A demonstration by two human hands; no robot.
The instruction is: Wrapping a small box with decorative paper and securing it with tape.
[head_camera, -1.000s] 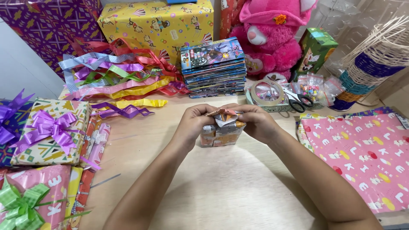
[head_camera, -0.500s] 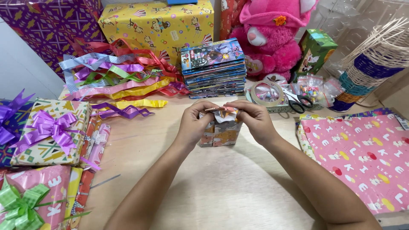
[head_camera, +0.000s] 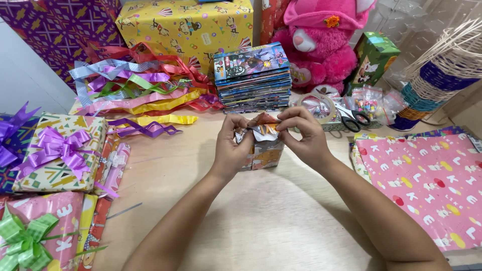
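Note:
A small box [head_camera: 265, 155] half-wrapped in patterned gift paper stands upright at the middle of the wooden table [head_camera: 261, 221]. My left hand [head_camera: 232, 148] grips its left side and pinches the loose paper flap [head_camera: 263, 128] at the top. My right hand [head_camera: 305, 138] pinches the same flap from the right, fingers curled over the box's top. Both thumbs and forefingers meet on the folded paper edge.
A stack of flat colourful packs [head_camera: 253, 78] stands behind the box. Curled ribbons [head_camera: 135, 90] lie at back left, wrapped gifts with bows [head_camera: 55, 153] at left. Scissors [head_camera: 354, 118] and a tape roll [head_camera: 317, 106] lie at right, near pink wrapping paper [head_camera: 427, 185], a pink plush toy [head_camera: 321, 45] and a wicker basket [head_camera: 444, 65].
Both hands have stayed on the box's top. The fingers shifted slightly, folding the paper flap tighter over the top.

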